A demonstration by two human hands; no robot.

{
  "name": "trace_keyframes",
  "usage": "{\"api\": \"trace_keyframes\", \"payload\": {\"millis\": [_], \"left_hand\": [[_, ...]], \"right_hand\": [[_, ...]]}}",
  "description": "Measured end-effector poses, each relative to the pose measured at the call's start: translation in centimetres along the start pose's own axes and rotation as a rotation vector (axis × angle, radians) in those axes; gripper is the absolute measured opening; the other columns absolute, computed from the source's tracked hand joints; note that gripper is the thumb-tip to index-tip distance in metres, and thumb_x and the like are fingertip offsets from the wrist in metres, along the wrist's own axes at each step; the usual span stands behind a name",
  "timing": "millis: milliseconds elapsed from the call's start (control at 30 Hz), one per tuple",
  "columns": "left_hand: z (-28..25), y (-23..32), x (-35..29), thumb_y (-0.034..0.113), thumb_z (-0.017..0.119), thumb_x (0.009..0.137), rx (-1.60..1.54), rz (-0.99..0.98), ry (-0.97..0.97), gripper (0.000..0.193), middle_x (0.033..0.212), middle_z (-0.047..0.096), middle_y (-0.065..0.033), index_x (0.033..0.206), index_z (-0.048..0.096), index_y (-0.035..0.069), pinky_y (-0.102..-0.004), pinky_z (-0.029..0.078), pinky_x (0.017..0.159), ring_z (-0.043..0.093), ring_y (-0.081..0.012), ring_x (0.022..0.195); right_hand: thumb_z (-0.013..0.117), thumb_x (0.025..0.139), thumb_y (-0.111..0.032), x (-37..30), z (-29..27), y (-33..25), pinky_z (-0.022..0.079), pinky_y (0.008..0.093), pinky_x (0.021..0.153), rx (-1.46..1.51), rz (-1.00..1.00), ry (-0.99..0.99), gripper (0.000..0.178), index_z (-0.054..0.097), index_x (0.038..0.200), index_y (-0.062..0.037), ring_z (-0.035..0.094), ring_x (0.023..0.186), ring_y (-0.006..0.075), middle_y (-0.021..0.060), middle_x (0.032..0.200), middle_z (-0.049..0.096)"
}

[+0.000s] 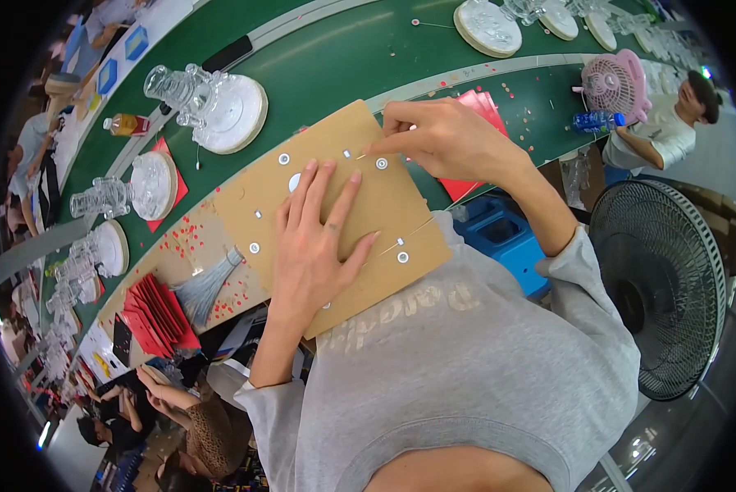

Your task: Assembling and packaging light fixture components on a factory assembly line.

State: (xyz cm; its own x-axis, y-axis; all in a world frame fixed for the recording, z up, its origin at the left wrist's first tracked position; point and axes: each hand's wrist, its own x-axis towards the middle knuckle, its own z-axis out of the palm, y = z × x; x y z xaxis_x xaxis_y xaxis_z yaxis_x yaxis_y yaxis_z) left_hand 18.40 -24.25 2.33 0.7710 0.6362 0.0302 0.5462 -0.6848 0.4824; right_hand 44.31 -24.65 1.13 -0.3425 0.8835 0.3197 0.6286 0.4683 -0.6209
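A flat brown board [396, 209] with metal-ringed holes and small slots lies tilted at the table's edge, against my grey shirt. My left hand [309, 238] rests on it palm down, open, its fingers spread near a white round spot [295, 182]. Over the board's far right part, my right hand [454, 139] is closed in a pinch, fingertips beside a small slot and a ringed hole [382, 164]. Whatever those fingertips hold is too small to make out. Left of the board lies a bundle of thin grey ties [206, 289].
Red folded packets [150, 316] are at the left, a red sheet [483, 115] at the right. Clear glass pieces on round white bases [235, 115] stand on the green table. A black fan [659, 287] and blue crate [499, 238] are right; other people sit nearby.
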Motion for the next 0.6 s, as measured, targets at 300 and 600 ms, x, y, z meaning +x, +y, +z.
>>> {"api": "trace_keyframes", "payload": {"millis": [300,600], "left_hand": [[0.1,0.3,-0.5,0.030,0.075,0.080,0.030,0.019,-0.017,0.076,0.149,0.041,-0.0160,0.146,0.045,0.006,-0.0463,0.033,0.107,0.036,-0.0345,0.141],[0.1,0.5,-0.1,0.034,0.072,0.082,0.053,0.028,-0.039,0.079,0.149,0.041,-0.0159,0.146,0.041,0.001,-0.0448,0.034,0.105,0.036,-0.0325,0.141]], "right_hand": [[0.065,0.074,0.001,-0.3,0.9,0.3,0.051,0.0315,0.058,-0.220,-0.112,-0.116,0.032,0.074,0.102,-0.0115,0.063,0.075,0.0185,0.0026,0.086,0.059],[0.062,0.077,-0.005,-0.2,0.0,-0.8,0.052,0.0330,0.060,-0.423,-0.207,-0.193,0.031,0.071,0.107,-0.0100,0.063,0.077,0.0207,0.0040,0.089,0.057]]}}
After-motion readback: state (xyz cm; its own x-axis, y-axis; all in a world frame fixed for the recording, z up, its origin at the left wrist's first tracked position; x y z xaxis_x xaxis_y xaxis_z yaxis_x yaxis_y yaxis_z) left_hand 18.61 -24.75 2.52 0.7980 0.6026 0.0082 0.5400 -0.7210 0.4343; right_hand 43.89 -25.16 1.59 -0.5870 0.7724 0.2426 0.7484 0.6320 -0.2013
